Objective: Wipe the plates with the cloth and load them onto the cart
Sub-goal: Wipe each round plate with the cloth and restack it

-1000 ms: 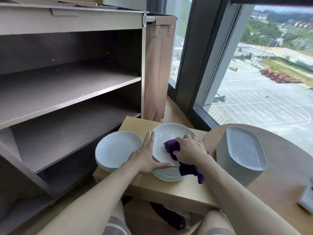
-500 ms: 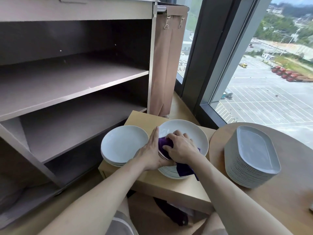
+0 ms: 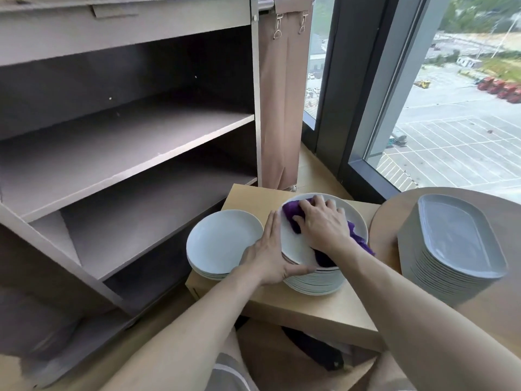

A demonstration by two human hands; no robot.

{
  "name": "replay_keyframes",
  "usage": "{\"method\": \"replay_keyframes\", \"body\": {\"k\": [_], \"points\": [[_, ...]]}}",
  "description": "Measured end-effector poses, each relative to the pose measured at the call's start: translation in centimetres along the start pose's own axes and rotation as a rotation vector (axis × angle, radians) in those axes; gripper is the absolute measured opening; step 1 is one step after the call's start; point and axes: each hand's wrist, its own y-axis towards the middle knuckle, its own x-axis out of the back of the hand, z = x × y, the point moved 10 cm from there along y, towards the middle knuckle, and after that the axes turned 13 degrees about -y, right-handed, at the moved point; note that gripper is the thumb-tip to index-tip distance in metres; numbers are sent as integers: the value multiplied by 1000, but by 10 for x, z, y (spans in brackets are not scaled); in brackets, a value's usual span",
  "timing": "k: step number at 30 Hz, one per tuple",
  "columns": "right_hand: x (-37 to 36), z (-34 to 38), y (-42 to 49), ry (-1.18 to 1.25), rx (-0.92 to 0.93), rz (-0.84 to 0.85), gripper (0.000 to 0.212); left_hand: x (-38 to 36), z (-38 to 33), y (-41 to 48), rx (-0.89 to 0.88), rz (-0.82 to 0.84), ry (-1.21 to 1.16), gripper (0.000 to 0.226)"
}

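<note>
Purple cloth (image 3: 291, 209) bunched beneath right hand (image 3: 324, 225) grip, seemingly against top plate (image 3: 294, 248).

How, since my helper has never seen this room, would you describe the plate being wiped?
Find the grey shelved cart; before it stands a low wooden table with two stacks of round plates. The plate tops the taller, right-hand stack. Unlike the bare shorter stack beside it, it has a purple cloth held on it by the right hand.
</note>
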Motion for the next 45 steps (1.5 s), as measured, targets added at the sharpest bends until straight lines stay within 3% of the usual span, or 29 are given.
{"method": "replay_keyframes", "body": {"k": [5,9,20,30,45], "points": [[3,-39,-9,-76,-12,0,37,1,1,-2,17,14,8,156],[5,-48,-19,-98,41,107,42,0,1,-1,1,6,-8,156],[0,-10,-61,118,192,354,41,-5,1,0,-18,13,-83,157],[-1,9,-53,99,221,226,41,-8,3,0,-11,86,-52,152],[2,-6,-31,127,-106,16,46,-4,3,-1,-35,10,-92,151]]}}
